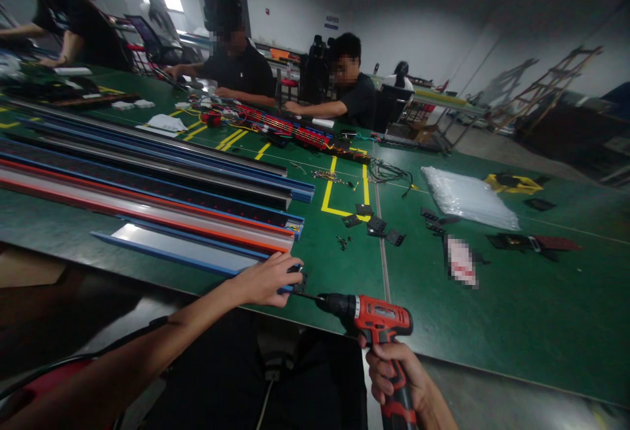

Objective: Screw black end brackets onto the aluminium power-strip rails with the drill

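My right hand (391, 374) is wrapped round the handle of a red and black cordless drill (384, 315). The drill's long bit (309, 296) points left and reaches a small black end plate (300, 281). That plate sits at the right end of a blue-edged metal channel (187, 253), near the table's front edge. My left hand (268, 280) is closed over this end, its fingers holding the plate against the channel. Whether a screw is at the bit's tip is too small to tell. Several black plates (377, 224) and a small pile of screws (343, 243) lie beyond the drill.
More long channels (172, 203) lie side by side on the green table (492, 325). A clear plastic bundle (467, 199), a yellow item (514, 184) and a black strip (534, 242) are at right. Across the table, people (354, 88) sit by red wired parts (290, 128).
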Tool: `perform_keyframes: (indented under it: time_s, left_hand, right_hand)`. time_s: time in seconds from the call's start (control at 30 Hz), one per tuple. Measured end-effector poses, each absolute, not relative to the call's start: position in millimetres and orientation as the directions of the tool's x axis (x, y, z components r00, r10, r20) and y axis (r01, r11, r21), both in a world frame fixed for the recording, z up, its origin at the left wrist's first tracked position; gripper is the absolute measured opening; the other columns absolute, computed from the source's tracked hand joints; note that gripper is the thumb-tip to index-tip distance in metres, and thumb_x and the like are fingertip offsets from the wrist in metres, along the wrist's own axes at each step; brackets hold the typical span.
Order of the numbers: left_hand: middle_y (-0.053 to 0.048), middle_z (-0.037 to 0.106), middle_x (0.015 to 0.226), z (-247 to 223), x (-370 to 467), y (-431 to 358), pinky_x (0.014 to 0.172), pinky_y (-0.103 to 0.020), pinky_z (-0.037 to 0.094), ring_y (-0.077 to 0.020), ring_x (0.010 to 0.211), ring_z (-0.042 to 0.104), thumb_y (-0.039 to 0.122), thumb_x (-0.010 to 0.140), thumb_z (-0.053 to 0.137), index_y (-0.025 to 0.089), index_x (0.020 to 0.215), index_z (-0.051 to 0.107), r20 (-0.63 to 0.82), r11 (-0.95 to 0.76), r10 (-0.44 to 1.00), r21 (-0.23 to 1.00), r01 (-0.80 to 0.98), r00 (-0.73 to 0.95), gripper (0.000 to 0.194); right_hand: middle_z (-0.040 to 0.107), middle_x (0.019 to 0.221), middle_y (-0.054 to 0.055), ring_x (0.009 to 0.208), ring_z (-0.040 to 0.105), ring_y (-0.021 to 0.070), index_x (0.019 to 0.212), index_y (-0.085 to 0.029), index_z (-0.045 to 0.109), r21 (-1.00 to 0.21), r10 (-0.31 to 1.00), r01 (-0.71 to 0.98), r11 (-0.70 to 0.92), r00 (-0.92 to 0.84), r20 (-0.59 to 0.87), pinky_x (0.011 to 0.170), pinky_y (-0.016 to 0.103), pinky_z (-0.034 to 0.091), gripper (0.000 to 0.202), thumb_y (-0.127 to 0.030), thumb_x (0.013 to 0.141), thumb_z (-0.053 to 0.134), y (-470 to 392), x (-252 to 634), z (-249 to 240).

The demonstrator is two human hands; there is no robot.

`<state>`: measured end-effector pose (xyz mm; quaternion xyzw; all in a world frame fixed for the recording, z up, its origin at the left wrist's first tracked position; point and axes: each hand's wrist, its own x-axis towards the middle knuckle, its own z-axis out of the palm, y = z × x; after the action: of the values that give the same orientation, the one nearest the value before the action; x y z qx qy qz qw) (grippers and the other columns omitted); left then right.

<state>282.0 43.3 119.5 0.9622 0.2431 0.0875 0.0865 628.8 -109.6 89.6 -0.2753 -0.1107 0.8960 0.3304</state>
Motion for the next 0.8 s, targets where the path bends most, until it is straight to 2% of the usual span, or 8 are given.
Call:
perform_keyframes:
  time_s: [0.23, 0.53, 0.8]
  left_hand:
    - [-0.011, 0.052, 0.125, 127.0, 283.2, 41.6, 0.097, -0.043, 0.040, -0.0295, 0.112, 0.051, 0.029, 0.081, 0.066, 0.022, 0.110, 0.057, 0.122, -0.867, 0.484, 0.198, 0.457, 0.866, 0.032]
    - [-0.012, 0.053, 0.128, 119.2, 279.5, 50.0, 0.093, -0.036, 0.039, -0.0274, 0.112, 0.053, 0.035, 0.087, 0.068, 0.021, 0.112, 0.056, 0.153, -0.895, 0.443, 0.139, 0.424, 0.884, 0.031]
    - [-0.013, 0.052, 0.128, 118.3, 278.0, 47.4, 0.095, -0.039, 0.040, -0.0296, 0.115, 0.052, 0.035, 0.088, 0.067, 0.022, 0.113, 0.057, 0.197, -0.903, 0.430, 0.106, 0.417, 0.881, 0.029]
  right_hand:
    - [0.040, 0.047, -0.012, 0.035, 0.027, 0.0058, 0.099, -0.017, 0.063, -0.373, 0.642, -0.523, -0.766, -0.640, -0.422, 0.045, 0.024, 0.046, 0.018, -0.022, 0.081, 0.063, -110.2, 629.1, 88.5]
    - [0.040, 0.047, -0.012, 0.037, 0.030, 0.0062, 0.099, -0.016, 0.063, -0.365, 0.647, -0.535, -0.762, -0.627, -0.433, 0.046, 0.024, 0.046, 0.020, -0.022, 0.080, 0.064, -110.5, 624.4, 91.6]
    - [0.041, 0.048, -0.011, 0.036, 0.028, 0.0054, 0.099, -0.016, 0.064, -0.353, 0.646, -0.541, -0.763, -0.623, -0.441, 0.045, 0.023, 0.046, 0.020, -0.023, 0.081, 0.063, -109.8, 624.4, 93.8]
